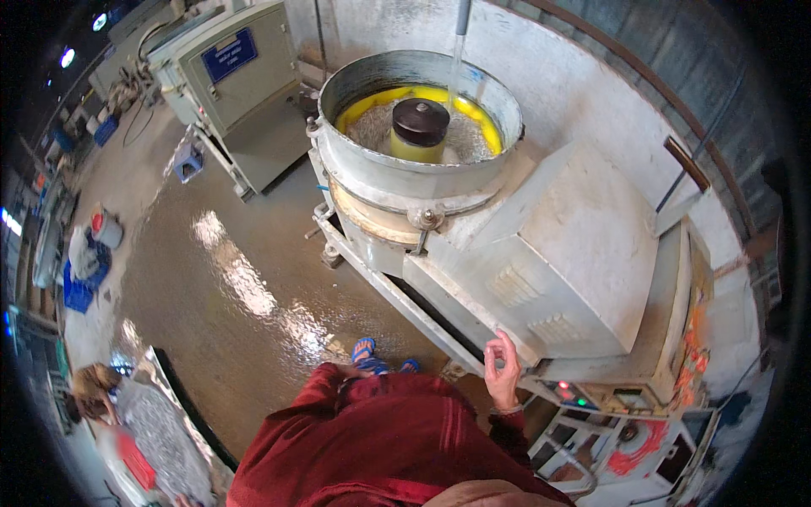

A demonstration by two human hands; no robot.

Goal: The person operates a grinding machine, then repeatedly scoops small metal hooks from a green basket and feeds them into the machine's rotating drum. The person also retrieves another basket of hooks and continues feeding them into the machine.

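Note:
My right hand [503,369] is raised beside the grey metal housing [562,253] of a machine, above its control panel [591,399]. Its fingers are loosely bent and apart, with nothing seen in them. Only a sliver of my left hand [348,370] shows past the red sleeve at my front; its fingers are hidden. Ahead stands the machine's round metal tub [405,173], with a yellow lining [486,127] and a dark-capped centre post [420,122]. Small shiny pieces [372,128] churn around the post. Water runs into the tub from a pipe [463,17].
Wet floor [194,313] stretches to the left, past my blue sandals [363,348]. A grey cabinet [253,101] stands beyond the tub. At lower left, a person [95,384] bends by a container of shiny pieces [165,435]. A blue crate [80,291] and a bucket [106,228] sit farther left.

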